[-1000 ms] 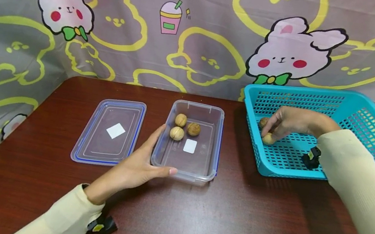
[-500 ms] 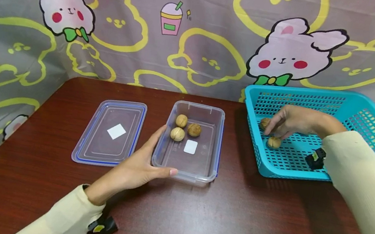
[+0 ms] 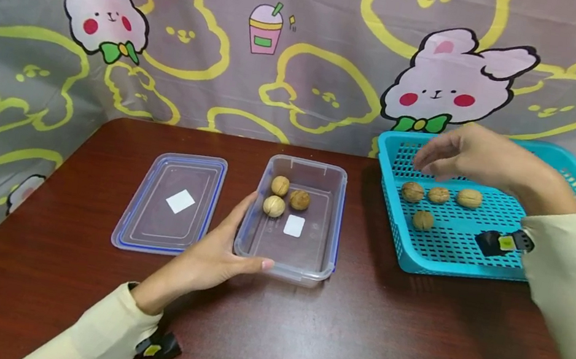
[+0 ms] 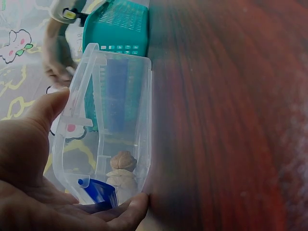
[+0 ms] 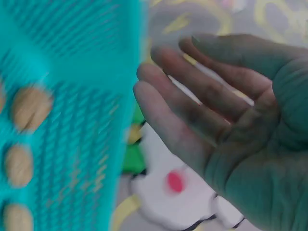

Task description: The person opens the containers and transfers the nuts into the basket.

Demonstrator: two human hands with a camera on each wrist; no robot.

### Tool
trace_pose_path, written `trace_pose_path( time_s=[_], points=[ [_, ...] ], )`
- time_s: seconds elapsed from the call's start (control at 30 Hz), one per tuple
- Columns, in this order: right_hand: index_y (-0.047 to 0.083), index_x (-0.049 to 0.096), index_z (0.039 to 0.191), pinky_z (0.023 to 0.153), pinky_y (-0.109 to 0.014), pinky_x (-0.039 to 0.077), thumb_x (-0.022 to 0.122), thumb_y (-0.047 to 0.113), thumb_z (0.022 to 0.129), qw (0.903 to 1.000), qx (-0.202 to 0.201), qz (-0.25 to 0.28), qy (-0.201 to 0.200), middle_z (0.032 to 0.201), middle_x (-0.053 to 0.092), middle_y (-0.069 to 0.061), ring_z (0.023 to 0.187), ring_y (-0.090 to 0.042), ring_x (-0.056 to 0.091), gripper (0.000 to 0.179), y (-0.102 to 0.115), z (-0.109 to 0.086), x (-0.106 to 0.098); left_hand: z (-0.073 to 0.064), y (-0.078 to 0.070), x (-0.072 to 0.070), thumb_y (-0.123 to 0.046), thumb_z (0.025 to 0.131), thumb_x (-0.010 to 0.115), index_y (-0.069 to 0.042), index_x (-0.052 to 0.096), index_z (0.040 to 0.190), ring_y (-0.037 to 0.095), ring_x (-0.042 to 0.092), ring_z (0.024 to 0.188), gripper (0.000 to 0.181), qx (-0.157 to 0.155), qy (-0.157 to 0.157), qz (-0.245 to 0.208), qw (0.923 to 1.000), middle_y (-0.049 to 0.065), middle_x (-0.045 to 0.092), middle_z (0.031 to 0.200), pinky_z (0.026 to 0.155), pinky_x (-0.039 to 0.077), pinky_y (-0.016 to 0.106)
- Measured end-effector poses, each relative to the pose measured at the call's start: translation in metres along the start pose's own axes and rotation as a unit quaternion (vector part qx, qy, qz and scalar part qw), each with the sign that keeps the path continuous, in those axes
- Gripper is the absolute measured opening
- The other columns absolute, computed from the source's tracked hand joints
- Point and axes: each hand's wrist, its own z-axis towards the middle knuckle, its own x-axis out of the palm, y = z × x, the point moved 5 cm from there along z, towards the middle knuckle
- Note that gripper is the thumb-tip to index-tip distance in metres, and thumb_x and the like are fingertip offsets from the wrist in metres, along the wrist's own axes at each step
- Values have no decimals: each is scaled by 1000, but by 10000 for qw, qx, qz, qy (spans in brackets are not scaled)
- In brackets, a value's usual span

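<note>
A clear plastic food container (image 3: 308, 248) stands mid-table. My left hand (image 3: 211, 258) grips its near left corner, thumb on the front rim and fingers along the side. Three walnuts (image 3: 300, 200) lie inside it toward the left, and the left wrist view shows walnuts (image 4: 123, 161) through the plastic. My right hand (image 3: 472, 157) is raised over the back of a turquoise plastic basket (image 3: 453, 269), holding nothing. Its fingers are spread and slightly bent, as the right wrist view shows the hand (image 5: 231, 110) with a bare palm. Several walnuts (image 3: 423, 220) rest on the basket floor below.
A clear lid (image 3: 161, 185) with a blue seal and a white sticker lies flat left of the container. Behind the reddish-brown table (image 3: 297, 342) hangs a cartoon-print cloth (image 3: 334, 19). Dark camera mounts sit at both wrists.
My right hand has let go of a walnut inside the basket and lifted up and back from it. That walnut now sits slightly right of where it was. The left hand has stayed put.
</note>
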Motion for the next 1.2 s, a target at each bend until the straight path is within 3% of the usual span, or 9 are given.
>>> trace_pose_path(
  time_s=[0.1,0.2,0.47,0.6,0.8,1.2],
  points=[
    [5,71,130,84,-26,60,69,18,102,9989,-143,-14,-447,126,75,-15,103,-26,75,31,25,-9,-3,0,0,0,-33,87,86,-22,2,170,37,31,155,119,15,11,-17,10000,13,20,175,126,25,60],
    [8,72,130,84,-22,56,72,22,100,9973,-295,-6,-675,125,76,-12,107,-24,74,33,52,-15,4,0,0,0,-32,87,86,-23,2,170,37,32,155,119,13,1,-25,10000,12,20,175,126,25,60],
    [15,74,123,86,-43,56,73,20,99,9962,-454,113,-732,116,76,-6,105,-27,67,25,103,-22,41,1,0,0,-31,88,85,-21,1,170,37,32,155,118,19,19,-84,10000,14,20,174,126,27,59],
    [12,73,124,95,-49,56,71,18,99,9953,-492,445,-706,116,77,-8,106,-27,69,25,113,-19,53,1,0,0,-30,88,86,-21,2,170,37,32,155,118,1,20,-94,10000,14,20,175,126,26,59],
    [6,72,125,95,-48,58,71,15,98,9911,-818,759,-729,117,77,-13,108,-28,71,29,122,-10,74,1,0,0,-31,88,86,-21,2,170,37,33,154,118,15,4,-59,10000,14,21,174,126,27,59],
    [9,67,134,106,-52,54,69,9,96,9827,-893,1486,-653,133,71,-11,124,-29,67,38,131,13,125,2,0,0,-32,89,85,-21,0,170,37,33,155,118,66,62,-44,9999,13,19,175,125,28,61]
  ],
)
